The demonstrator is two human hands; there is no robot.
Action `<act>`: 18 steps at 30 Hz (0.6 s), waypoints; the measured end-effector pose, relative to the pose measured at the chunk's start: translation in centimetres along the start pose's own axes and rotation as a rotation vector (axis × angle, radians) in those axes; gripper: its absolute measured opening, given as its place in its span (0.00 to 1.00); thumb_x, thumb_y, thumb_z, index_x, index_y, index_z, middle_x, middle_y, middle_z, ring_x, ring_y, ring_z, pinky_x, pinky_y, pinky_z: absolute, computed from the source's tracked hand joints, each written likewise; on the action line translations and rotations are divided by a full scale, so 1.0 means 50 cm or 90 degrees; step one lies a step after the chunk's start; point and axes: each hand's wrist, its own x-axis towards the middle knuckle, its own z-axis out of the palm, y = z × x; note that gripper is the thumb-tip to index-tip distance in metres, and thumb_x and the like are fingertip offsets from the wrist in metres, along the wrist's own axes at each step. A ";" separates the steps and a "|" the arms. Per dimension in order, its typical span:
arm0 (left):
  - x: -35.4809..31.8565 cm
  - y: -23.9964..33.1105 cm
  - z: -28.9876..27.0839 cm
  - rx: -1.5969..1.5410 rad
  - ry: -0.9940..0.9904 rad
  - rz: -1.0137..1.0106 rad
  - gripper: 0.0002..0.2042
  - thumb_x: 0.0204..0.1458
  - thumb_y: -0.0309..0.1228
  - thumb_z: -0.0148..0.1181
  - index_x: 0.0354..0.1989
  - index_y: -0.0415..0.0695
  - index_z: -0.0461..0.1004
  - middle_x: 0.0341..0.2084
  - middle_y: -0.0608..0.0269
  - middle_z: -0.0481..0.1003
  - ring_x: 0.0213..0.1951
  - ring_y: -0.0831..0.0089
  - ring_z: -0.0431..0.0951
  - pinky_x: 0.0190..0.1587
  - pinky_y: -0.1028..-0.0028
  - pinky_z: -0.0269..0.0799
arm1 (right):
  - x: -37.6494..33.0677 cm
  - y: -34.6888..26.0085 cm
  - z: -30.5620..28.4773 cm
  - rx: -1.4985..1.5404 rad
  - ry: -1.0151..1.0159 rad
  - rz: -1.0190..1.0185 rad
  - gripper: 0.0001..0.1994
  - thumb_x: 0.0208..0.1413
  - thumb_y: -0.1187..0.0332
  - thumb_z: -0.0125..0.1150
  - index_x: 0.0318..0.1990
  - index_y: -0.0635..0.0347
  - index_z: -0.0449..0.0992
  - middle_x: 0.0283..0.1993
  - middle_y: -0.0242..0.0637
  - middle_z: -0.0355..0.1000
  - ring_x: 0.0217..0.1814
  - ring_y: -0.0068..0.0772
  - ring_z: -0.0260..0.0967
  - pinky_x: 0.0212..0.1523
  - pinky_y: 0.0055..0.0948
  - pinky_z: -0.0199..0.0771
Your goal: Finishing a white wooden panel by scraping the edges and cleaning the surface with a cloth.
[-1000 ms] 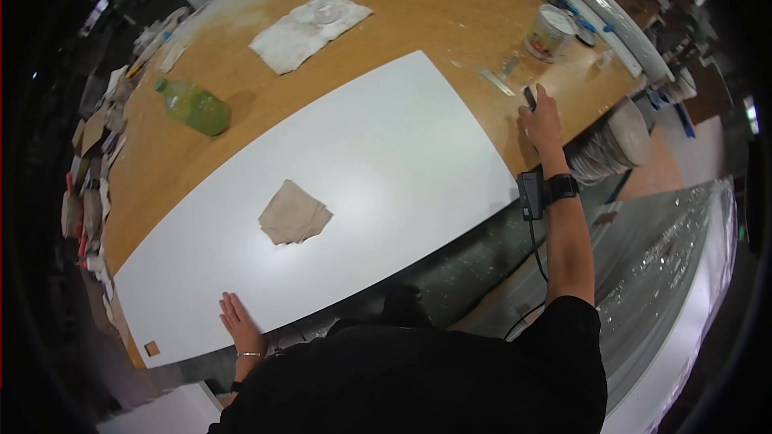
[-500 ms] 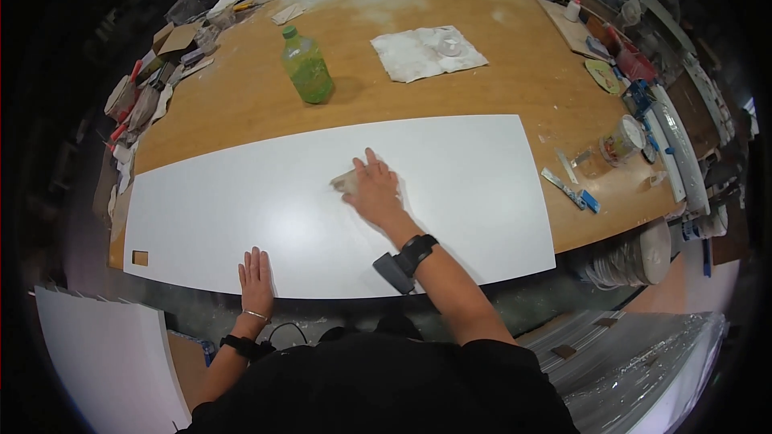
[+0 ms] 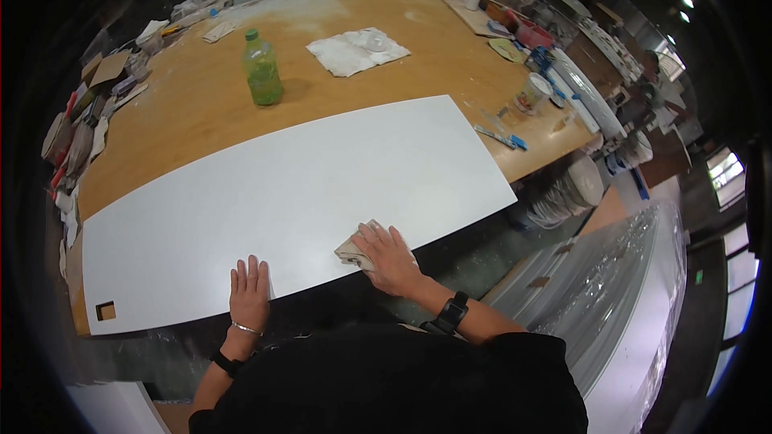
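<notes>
Pressing down with fingers spread and slightly bent, the right hand (image 3: pixel 388 257) pins a crumpled beige cloth (image 3: pixel 354 251) against the near edge of a white panel (image 3: pixel 297 193); the fingers lie on top of the cloth rather than closing round it. Only the cloth's left part shows, the rest being hidden under the palm, so its full outline cannot be made out. The left hand (image 3: pixel 248 296) lies flat on the same edge, palm down, fingers straight and close together, holding nothing, a little to the left of the cloth.

The panel is a long rectangle whose long axis runs from lower left to upper right across the view; its edges appear bowed by the lens. A small square notch (image 3: pixel 105 310) sits near its lower left corner. The panel rests on a wooden table (image 3: pixel 201 112), overhanging the near side.

Beyond the panel stand a green bottle (image 3: pixel 261 69), upright, and a white rag (image 3: pixel 356 51) lying flat. Small items along the table's right and left margins are too small to identify, though one is possibly a cup (image 3: pixel 531 93).
</notes>
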 end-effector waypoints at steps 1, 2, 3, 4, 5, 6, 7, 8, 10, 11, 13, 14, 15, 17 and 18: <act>-0.013 -0.003 -0.006 0.015 0.009 0.004 0.21 0.45 0.20 0.47 0.52 0.36 0.63 0.56 0.46 0.58 0.57 0.45 0.58 0.57 0.53 0.55 | -0.006 -0.006 -0.006 -0.011 -0.023 0.041 0.29 0.45 0.67 0.60 0.57 0.57 0.59 0.62 0.45 0.51 0.66 0.48 0.44 0.62 0.52 0.43; -0.031 -0.002 -0.012 -0.006 0.012 0.005 0.21 0.45 0.21 0.47 0.51 0.37 0.63 0.55 0.46 0.59 0.57 0.46 0.59 0.57 0.53 0.55 | -0.012 -0.012 -0.009 -0.006 -0.028 0.083 0.28 0.46 0.67 0.59 0.56 0.58 0.59 0.62 0.45 0.50 0.66 0.49 0.44 0.62 0.52 0.44; -0.054 -0.002 -0.018 -0.010 0.009 -0.001 0.20 0.45 0.21 0.47 0.51 0.38 0.64 0.55 0.46 0.60 0.57 0.46 0.59 0.57 0.54 0.55 | -0.014 -0.020 -0.006 -0.006 -0.032 0.130 0.27 0.47 0.67 0.58 0.56 0.58 0.59 0.62 0.45 0.50 0.66 0.49 0.44 0.61 0.52 0.44; -0.073 0.002 -0.020 -0.010 0.036 0.000 0.21 0.45 0.22 0.48 0.51 0.39 0.64 0.54 0.47 0.62 0.57 0.48 0.60 0.57 0.55 0.55 | -0.015 -0.031 0.003 -0.016 -0.060 0.174 0.26 0.48 0.67 0.57 0.56 0.60 0.59 0.62 0.47 0.50 0.66 0.50 0.43 0.61 0.53 0.43; -0.095 0.005 -0.022 -0.034 0.043 -0.005 0.21 0.46 0.22 0.47 0.52 0.41 0.63 0.55 0.49 0.61 0.57 0.50 0.60 0.57 0.55 0.54 | -0.010 -0.049 0.020 0.003 -0.062 0.162 0.26 0.48 0.67 0.56 0.56 0.61 0.59 0.62 0.49 0.51 0.66 0.51 0.43 0.62 0.53 0.43; -0.113 0.008 -0.022 -0.053 0.032 -0.027 0.21 0.46 0.22 0.47 0.53 0.41 0.63 0.55 0.49 0.61 0.58 0.51 0.59 0.58 0.55 0.53 | 0.000 -0.071 0.044 0.044 0.025 0.082 0.25 0.48 0.67 0.56 0.55 0.61 0.60 0.61 0.49 0.52 0.66 0.51 0.44 0.61 0.53 0.44; -0.130 0.010 -0.022 -0.070 0.039 -0.031 0.22 0.46 0.23 0.48 0.53 0.41 0.62 0.55 0.50 0.60 0.58 0.51 0.58 0.59 0.55 0.52 | 0.019 -0.096 0.073 0.071 0.013 0.049 0.24 0.49 0.67 0.55 0.55 0.61 0.60 0.61 0.50 0.53 0.65 0.51 0.45 0.61 0.53 0.44; -0.139 0.010 -0.020 -0.072 0.025 -0.039 0.22 0.46 0.23 0.48 0.53 0.41 0.62 0.55 0.50 0.60 0.58 0.51 0.58 0.59 0.55 0.52 | 0.049 -0.114 0.103 0.113 0.016 -0.029 0.26 0.48 0.68 0.55 0.56 0.61 0.59 0.61 0.49 0.52 0.66 0.51 0.44 0.62 0.52 0.42; -0.148 0.010 -0.019 -0.075 -0.038 -0.083 0.23 0.46 0.22 0.48 0.54 0.41 0.61 0.56 0.50 0.59 0.60 0.52 0.56 0.59 0.54 0.49 | 0.134 -0.126 0.157 0.158 -0.021 -0.112 0.26 0.47 0.68 0.55 0.56 0.60 0.59 0.62 0.47 0.51 0.67 0.50 0.43 0.63 0.52 0.40; -0.147 0.011 -0.019 -0.068 -0.034 -0.082 0.23 0.46 0.22 0.48 0.54 0.41 0.61 0.56 0.50 0.59 0.60 0.52 0.56 0.59 0.54 0.49 | 0.182 -0.114 0.174 0.167 0.042 -0.154 0.25 0.47 0.67 0.55 0.55 0.59 0.60 0.62 0.47 0.52 0.67 0.49 0.43 0.63 0.52 0.40; -0.141 0.016 -0.022 -0.034 -0.065 -0.094 0.24 0.44 0.20 0.48 0.55 0.41 0.60 0.57 0.50 0.58 0.61 0.53 0.54 0.60 0.53 0.47 | 0.276 -0.031 0.174 0.131 0.064 -0.090 0.23 0.48 0.65 0.54 0.53 0.58 0.61 0.61 0.46 0.53 0.65 0.48 0.46 0.62 0.51 0.42; -0.140 0.022 -0.025 -0.028 -0.058 -0.105 0.26 0.44 0.17 0.46 0.56 0.40 0.58 0.57 0.49 0.57 0.61 0.52 0.54 0.60 0.53 0.46 | 0.307 0.040 0.154 0.099 0.093 -0.021 0.23 0.48 0.64 0.53 0.53 0.58 0.62 0.60 0.46 0.54 0.65 0.48 0.47 0.62 0.51 0.43; -0.137 0.031 -0.025 -0.016 -0.068 -0.120 0.26 0.44 0.17 0.46 0.56 0.40 0.58 0.57 0.49 0.57 0.61 0.52 0.54 0.60 0.53 0.46 | 0.329 0.121 0.123 0.060 0.091 0.059 0.22 0.49 0.62 0.53 0.52 0.58 0.63 0.59 0.47 0.56 0.64 0.48 0.48 0.61 0.51 0.45; -0.135 0.052 -0.024 -0.007 -0.060 -0.189 0.27 0.43 0.16 0.44 0.57 0.39 0.56 0.58 0.47 0.55 0.61 0.51 0.53 0.61 0.53 0.45 | 0.319 0.306 0.036 0.021 0.086 0.227 0.22 0.54 0.56 0.46 0.53 0.58 0.63 0.60 0.48 0.55 0.65 0.49 0.47 0.63 0.53 0.39; -0.133 0.064 -0.020 -0.001 -0.084 -0.199 0.27 0.43 0.16 0.44 0.57 0.39 0.56 0.58 0.47 0.55 0.61 0.51 0.53 0.61 0.53 0.45 | 0.289 0.386 -0.006 -0.074 0.104 0.300 0.24 0.53 0.55 0.47 0.55 0.57 0.62 0.61 0.47 0.55 0.65 0.48 0.47 0.62 0.53 0.40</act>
